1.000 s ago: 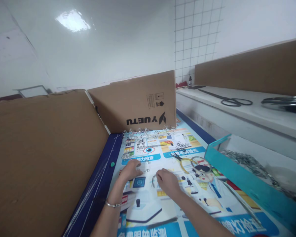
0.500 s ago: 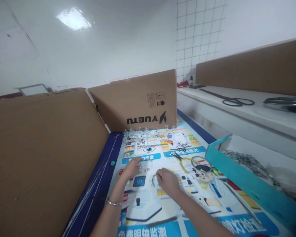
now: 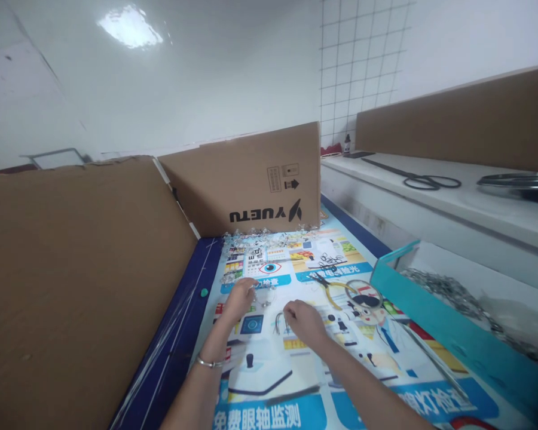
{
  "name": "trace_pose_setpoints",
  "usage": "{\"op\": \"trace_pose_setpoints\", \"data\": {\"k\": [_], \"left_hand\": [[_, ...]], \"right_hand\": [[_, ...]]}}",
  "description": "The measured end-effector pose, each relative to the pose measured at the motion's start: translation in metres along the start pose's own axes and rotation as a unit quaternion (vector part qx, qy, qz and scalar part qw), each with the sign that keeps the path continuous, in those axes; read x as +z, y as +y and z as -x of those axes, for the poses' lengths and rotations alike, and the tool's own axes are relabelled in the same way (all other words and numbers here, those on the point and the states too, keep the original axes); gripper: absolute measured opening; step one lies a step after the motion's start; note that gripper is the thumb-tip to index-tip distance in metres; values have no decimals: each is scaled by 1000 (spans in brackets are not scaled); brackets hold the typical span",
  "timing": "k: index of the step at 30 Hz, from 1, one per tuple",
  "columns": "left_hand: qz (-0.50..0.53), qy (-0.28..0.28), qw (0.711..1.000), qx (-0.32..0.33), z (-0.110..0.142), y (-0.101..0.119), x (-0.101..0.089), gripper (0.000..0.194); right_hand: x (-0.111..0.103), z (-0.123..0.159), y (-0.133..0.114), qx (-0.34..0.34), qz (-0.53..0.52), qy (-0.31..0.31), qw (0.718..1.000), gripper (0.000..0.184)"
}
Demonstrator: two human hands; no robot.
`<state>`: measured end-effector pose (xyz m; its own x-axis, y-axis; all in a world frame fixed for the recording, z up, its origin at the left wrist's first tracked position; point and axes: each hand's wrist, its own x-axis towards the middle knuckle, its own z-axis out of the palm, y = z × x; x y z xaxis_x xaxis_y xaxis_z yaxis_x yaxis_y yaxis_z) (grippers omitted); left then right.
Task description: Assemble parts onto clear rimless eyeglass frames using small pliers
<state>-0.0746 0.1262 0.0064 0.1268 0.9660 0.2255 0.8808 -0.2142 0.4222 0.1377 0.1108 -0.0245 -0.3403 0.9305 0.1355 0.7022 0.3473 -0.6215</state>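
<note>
My left hand (image 3: 238, 300), a thin bracelet on its wrist, lies on a printed poster (image 3: 296, 364) with its fingertips pinched at a small clear bead-like piece (image 3: 265, 295). My right hand (image 3: 303, 322) rests beside it, fingers curled and pinching a small bunch of thin metal wire hooks (image 3: 281, 322). Yellow-handled pliers (image 3: 336, 289) lie just beyond my right hand. A scatter of clear beads (image 3: 260, 240) runs along the foot of the cardboard box.
A cardboard box (image 3: 246, 179) marked YUETU stands at the back, and a big cardboard sheet (image 3: 72, 280) leans on the left. A teal-edged box (image 3: 430, 325) holding metal chain sits right. Scissors (image 3: 419, 178) and a metal dish (image 3: 520, 182) lie on the white shelf.
My left hand slid a little forward to the clear piece, and the view tilted slightly. My right hand stayed on the wire hooks.
</note>
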Motion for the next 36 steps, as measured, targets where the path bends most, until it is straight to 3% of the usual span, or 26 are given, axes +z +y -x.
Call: {"op": "trace_pose_setpoints", "data": {"k": [3,4,6,9,16,26,36], "left_hand": [[12,-28,999,8,5,20,-12,25],[10,-64,998,20,7,29,-13,23],[-9,-144,989,41,12,46,-11,19],[-82,-191,978,25,20,67,1,22],[-155,-173,973,-3,25,76,20,24],[-164,-184,969,11,26,77,19,29],[-146,-236,960,36,27,78,6,25]], "right_hand": [[-3,-4,5,4,-46,-7,999,18],[-4,-5,7,7,-61,-7,998,19],[-4,-7,10,14,-88,-5,996,21],[-4,-8,13,23,-117,-5,993,23],[-4,-8,12,24,-144,-2,989,22],[-7,-7,11,8,-127,-10,992,22],[-7,-6,9,-16,-94,-23,995,21]]}}
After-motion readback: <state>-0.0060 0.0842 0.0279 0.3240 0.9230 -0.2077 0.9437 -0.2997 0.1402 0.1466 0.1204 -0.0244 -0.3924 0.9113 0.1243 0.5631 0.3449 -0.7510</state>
